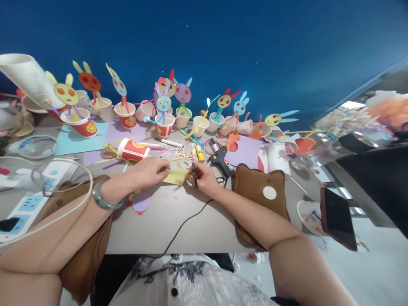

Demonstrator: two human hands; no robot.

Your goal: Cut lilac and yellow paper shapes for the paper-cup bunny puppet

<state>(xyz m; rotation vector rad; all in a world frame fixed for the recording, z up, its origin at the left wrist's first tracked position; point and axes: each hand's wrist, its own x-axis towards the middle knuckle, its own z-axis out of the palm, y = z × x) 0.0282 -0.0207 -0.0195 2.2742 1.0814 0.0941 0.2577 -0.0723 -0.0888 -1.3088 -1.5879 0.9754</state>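
A small piece of yellow paper is pinched at its left edge by my left hand, which has a bangle on its wrist. My right hand is closed on dark-handled scissors, held close beside the paper's right edge. Just below my left hand, a round purple paper piece with small yellow and red pieces around it lies on the table. A red and white paper cup rests on its side beyond my left hand.
Paper cups with rabbit-faced figures line the back. A black glue gun sits right of my right hand, its dark cable crossing the table. Brown cushion under my right forearm; power strip at left; phone at right edge.
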